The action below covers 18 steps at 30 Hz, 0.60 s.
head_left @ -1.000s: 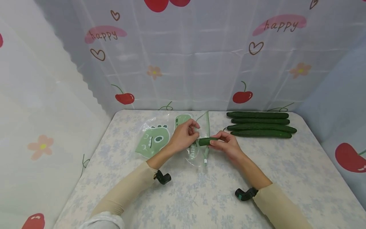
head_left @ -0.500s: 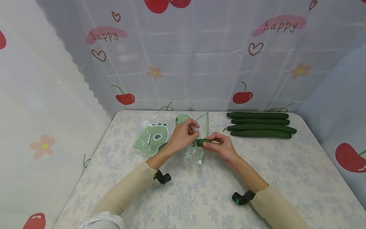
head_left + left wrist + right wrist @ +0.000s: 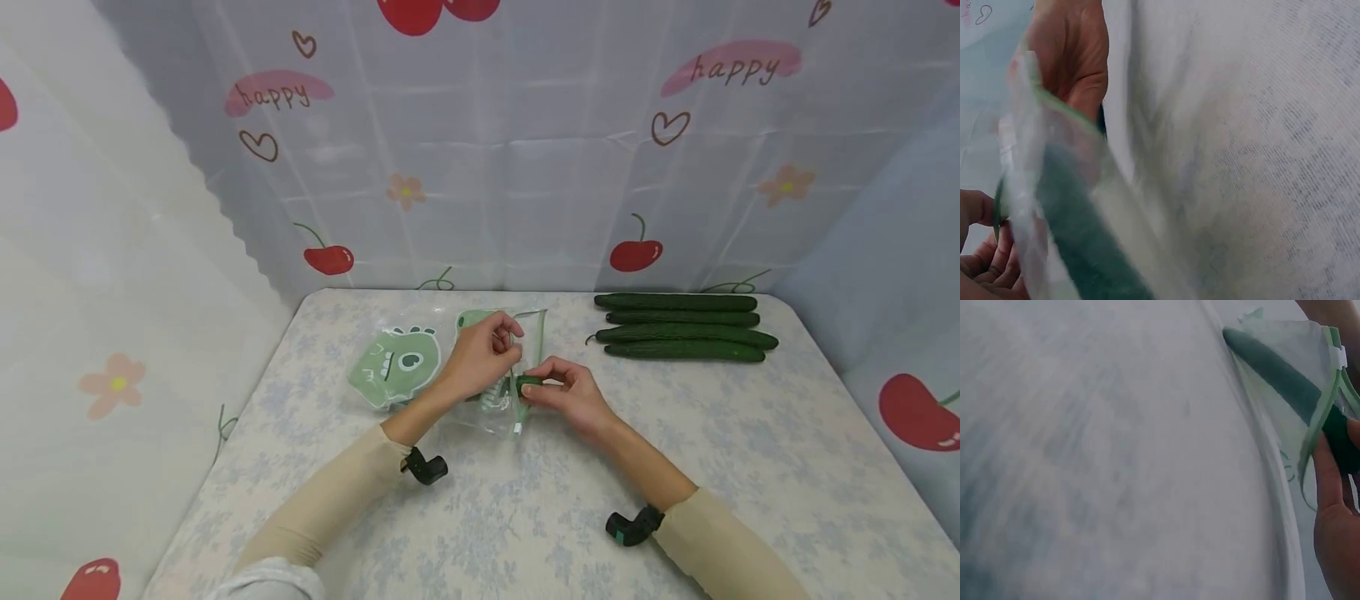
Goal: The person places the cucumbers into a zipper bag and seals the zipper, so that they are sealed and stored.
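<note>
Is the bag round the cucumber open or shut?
Open. The bag parts at its green edges, where the cucumber sticks out.

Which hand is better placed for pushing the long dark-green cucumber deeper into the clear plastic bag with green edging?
The right hand, probably: it grips the cucumber by its exposed end, just outside the bag. The left hand pinches the bag's edge, so seems better for steadying.

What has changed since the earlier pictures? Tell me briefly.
The right hand has moved left and slightly toward the person, sliding the held cucumber deeper into the zip bag; the bag's slider has shifted left too. Nothing was let go. The left hand stays at the bag's mouth, and the four other cucumbers lie as before.
</note>
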Each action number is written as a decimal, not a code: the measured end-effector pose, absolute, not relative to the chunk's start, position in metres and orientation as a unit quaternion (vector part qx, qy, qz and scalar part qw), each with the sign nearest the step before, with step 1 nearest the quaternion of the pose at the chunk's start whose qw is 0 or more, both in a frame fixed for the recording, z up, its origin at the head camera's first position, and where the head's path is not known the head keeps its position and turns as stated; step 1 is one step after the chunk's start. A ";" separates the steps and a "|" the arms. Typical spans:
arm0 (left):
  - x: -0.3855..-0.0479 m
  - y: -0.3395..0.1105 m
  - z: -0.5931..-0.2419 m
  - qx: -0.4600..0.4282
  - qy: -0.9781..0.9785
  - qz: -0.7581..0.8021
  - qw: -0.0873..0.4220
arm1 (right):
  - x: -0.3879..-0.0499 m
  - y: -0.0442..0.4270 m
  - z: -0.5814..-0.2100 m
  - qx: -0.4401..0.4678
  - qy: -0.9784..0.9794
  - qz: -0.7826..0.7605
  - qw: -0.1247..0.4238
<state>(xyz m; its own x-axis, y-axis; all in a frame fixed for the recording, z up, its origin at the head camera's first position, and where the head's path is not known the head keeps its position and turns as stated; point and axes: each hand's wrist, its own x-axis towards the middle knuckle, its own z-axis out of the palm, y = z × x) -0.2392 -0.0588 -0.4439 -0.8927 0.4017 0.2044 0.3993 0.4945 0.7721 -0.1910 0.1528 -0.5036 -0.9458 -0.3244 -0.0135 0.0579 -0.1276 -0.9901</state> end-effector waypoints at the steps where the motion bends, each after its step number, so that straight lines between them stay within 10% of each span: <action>1: -0.239 -0.060 -0.445 0.234 0.865 0.444 0.004 | -0.191 0.153 -0.505 -0.101 0.658 -0.735 0.131; 18: -0.238 -0.071 -0.462 0.268 0.873 0.405 0.042 | -0.203 0.177 -0.505 -0.285 0.766 -0.543 0.192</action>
